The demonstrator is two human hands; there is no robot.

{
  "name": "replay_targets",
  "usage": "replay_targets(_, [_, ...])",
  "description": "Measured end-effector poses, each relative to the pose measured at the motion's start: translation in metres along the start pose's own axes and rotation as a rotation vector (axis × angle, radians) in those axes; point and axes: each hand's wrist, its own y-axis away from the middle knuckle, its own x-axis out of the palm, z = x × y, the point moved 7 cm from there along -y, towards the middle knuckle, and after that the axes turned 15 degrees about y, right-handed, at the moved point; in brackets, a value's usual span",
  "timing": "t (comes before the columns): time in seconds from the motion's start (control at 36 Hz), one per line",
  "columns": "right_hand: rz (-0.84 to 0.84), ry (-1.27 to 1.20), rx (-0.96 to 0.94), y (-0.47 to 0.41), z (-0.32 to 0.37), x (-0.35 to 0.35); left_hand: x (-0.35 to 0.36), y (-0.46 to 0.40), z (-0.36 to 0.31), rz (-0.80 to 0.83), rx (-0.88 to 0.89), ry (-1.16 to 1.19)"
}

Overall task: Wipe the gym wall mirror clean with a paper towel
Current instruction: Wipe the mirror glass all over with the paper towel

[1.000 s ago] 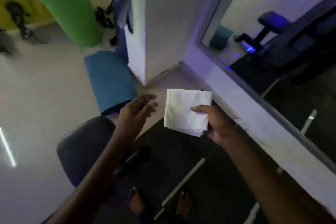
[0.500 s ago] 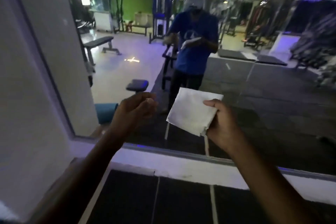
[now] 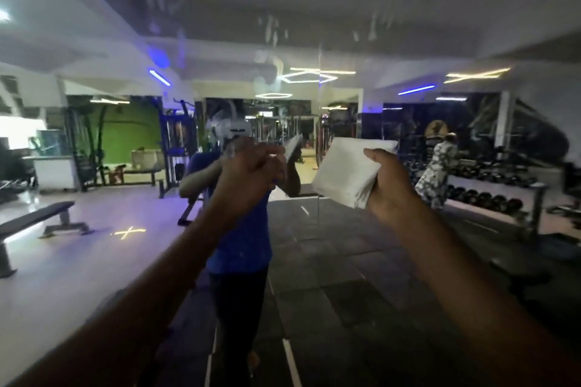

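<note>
bench (image 3: pixel 37 220) left, on pale floor | dumbbell rack (image 3: pixel 490 195) right | green wall (image 3: pixel 132 138) behind

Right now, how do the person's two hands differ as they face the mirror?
The right hand pinches a folded white paper towel; the left hand holds nothing. The right hand has its thumb laid across the towel's edge, while the left hand's fingers are curled loosely inward. The left hand sits in front of the person's own reflection in the mirror, the right hand off to the side of it. Both are raised to about the same height.
</note>
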Motion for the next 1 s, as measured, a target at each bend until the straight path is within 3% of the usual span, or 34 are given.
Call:
replay_targets(0.11, [-0.193,0.108,-0.157,-0.067,0.057,-0.009,0.02,-0.07,-0.001,0.106,0.192,-0.317])
replay_targets(0.22, [-0.419,0.307,-0.331,-0.121,0.116,-0.019,0.037,-0.13,-0.018,0.169,0.335,-0.453])
replay_targets(0.39, [-0.698,0.715,-0.658,-0.19,0.203,0.005,0.049,-0.218,-0.051,0.054,0.534,-0.66])
replay_targets(0.5, [-0.678,1.18,-0.714,-0.254,0.191,0.064,0.058,-0.253,-0.061,-0.002,0.632,-0.803])
replay_targets(0.58, [-0.637,1.402,-1.107,-0.257,0.161,0.112,0.063,-0.274,-0.065,-0.071,0.689,-0.851])
replay_targets(0.67, [-0.554,1.606,-1.408,-0.281,0.177,0.087,0.065,-0.289,-0.07,-0.107,0.767,-0.927])
replay_targets(0.72, [-0.71,1.568,-1.381,-0.311,0.222,0.037,0.063,-0.296,-0.075,-0.128,0.811,-0.955])
replay_targets(0.83, [-0.853,1.294,-0.972,-0.352,0.283,-0.041,0.055,-0.313,-0.074,-0.21,0.817,-0.994])
replay_targets(0.92, [-0.95,1.355,-1.185,-0.32,0.243,0.01,0.063,-0.323,-0.067,-0.209,0.812,-1.075])
replay_targets(0.94, [-0.874,1.44,-1.346,-0.31,0.215,0.032,0.067,-0.326,-0.065,-0.199,0.802,-1.084])
replay_targets(1.0, [-0.569,1.571,-1.57,-0.292,0.18,0.053,0.077,-0.329,-0.064,-0.182,0.786,-1.081])
